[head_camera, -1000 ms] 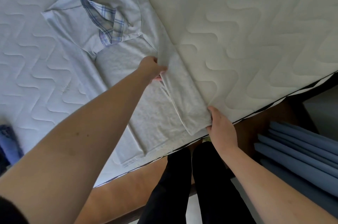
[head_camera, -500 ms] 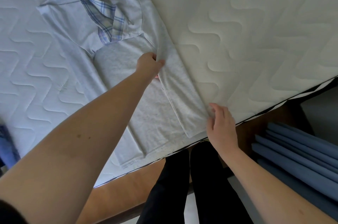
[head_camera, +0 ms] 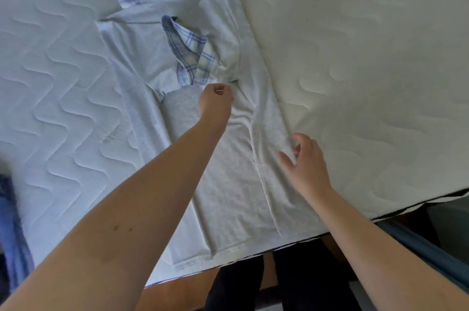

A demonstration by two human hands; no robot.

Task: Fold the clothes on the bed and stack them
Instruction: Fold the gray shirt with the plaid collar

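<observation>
Quilted mattress (head_camera: 355, 56), soft folded shirt (head_camera: 236, 171).

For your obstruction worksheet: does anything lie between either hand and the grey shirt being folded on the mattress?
Nothing visible does. The left hand is over the grey shirt just below its plaid collar, and the right hand is at the folded right edge. The blue cloth lies far off at the mattress edge.

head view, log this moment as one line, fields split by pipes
shirt: flat on mattress, both sides folded in | left hand: curled over shirt middle, grip unclear | right hand: open at right fold
</observation>
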